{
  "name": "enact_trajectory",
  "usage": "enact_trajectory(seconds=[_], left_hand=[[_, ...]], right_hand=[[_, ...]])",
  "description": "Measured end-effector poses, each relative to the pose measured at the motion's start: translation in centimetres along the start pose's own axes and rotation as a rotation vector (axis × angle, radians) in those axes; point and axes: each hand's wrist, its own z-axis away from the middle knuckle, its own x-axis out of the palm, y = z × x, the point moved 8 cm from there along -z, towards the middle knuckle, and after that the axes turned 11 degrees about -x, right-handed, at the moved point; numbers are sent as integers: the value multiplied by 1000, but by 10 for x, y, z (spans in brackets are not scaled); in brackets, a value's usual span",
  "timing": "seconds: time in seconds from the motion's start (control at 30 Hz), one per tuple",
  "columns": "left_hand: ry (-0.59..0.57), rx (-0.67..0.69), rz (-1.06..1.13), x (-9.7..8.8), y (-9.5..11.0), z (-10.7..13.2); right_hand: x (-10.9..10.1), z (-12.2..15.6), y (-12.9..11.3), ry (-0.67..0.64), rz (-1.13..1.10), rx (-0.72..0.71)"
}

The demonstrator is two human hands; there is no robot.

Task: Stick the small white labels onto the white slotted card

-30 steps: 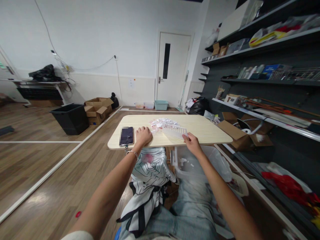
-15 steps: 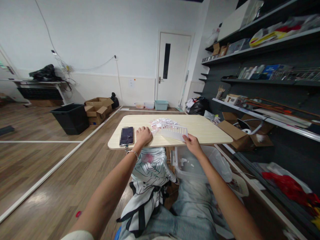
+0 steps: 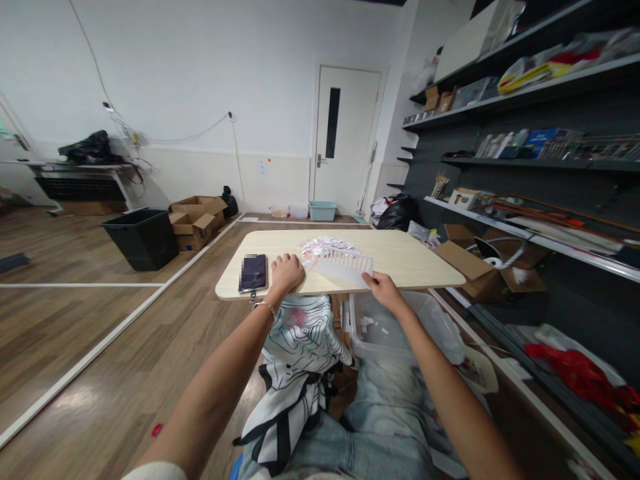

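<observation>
My left hand (image 3: 287, 271) rests on the near edge of a light wooden table (image 3: 410, 257), fingers curled, beside a dark phone (image 3: 253, 272). My right hand (image 3: 381, 288) grips the near corner of a white slotted plastic basket (image 3: 346, 266), which is tilted on the table. Behind the basket lies a pile of small white and pink packets (image 3: 321, 246). Whether anything sits under my left hand is hidden.
A clear plastic bin (image 3: 400, 327) stands under the table's right side. A patterned cloth (image 3: 296, 347) lies on my lap. Cardboard boxes (image 3: 195, 220), a black tub (image 3: 141, 237), shelves (image 3: 525, 160) on the right and a white door (image 3: 345, 137) surround the table.
My right hand has drawn the basket slightly toward me and left, to the table's near edge. The left hand has stayed put.
</observation>
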Motion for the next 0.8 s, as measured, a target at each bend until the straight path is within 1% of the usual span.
enact_trajectory(seconds=[0.3, 0.67, 0.8], left_hand=[[4, 1, -18, 0, -1, -1], [6, 2, -5, 1, -1, -1], [6, 8, -9, 1, 0, -1]], right_hand=[[2, -1, -4, -33, -46, 13], [6, 0, -11, -92, -114, -8], [7, 0, -7, -94, -107, 3]])
